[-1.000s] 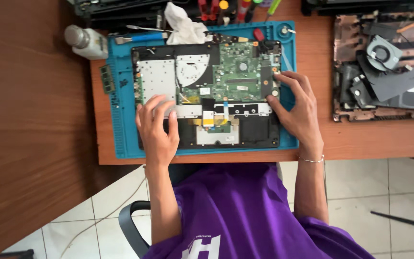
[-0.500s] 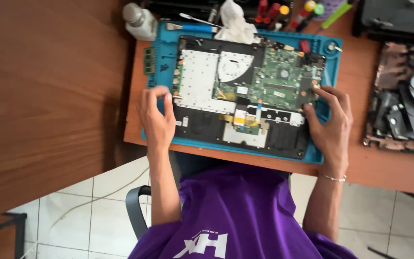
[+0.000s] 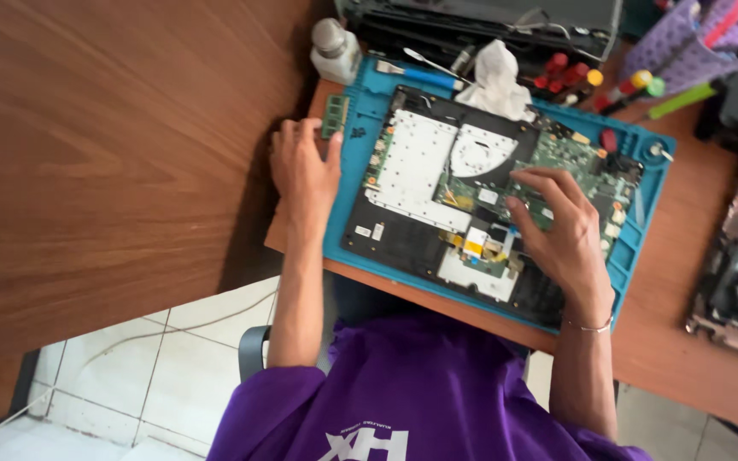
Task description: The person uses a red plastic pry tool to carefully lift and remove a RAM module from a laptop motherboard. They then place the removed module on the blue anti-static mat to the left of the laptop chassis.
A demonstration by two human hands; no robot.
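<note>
On the opened black laptop chassis (image 3: 403,243), the right hand (image 3: 561,239) rested with fingers curled, fingertips (image 3: 514,205) pressing near the green circuit board (image 3: 570,162), gripping nothing. The left hand (image 3: 303,166) lay flat, fingers spread, empty, at the blue rubber work mat's (image 3: 348,213) edge, beside a small green memory module (image 3: 334,116).
</note>
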